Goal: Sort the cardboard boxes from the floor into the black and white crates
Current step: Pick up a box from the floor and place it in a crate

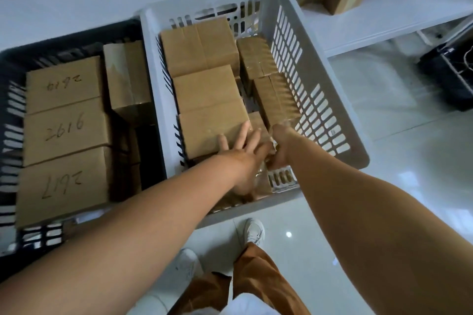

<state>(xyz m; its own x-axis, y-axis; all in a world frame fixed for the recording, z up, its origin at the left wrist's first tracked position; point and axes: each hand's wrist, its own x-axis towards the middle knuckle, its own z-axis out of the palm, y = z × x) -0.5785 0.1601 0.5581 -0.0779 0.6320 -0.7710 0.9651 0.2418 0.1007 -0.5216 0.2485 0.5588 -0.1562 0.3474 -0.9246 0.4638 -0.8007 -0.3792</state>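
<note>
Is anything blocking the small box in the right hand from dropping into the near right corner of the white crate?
Partly. The left hand lies flat beside that gap, overlapping the small box the right hand grips in the white crate. What is beneath the box is hidden.

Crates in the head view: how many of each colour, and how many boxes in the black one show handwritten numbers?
Black crate: 1
White crate: 1
Numbered boxes in the black crate: 3, namely 2619, 2616, 2617
Total: 2 crates, 3 numbered boxes
</note>
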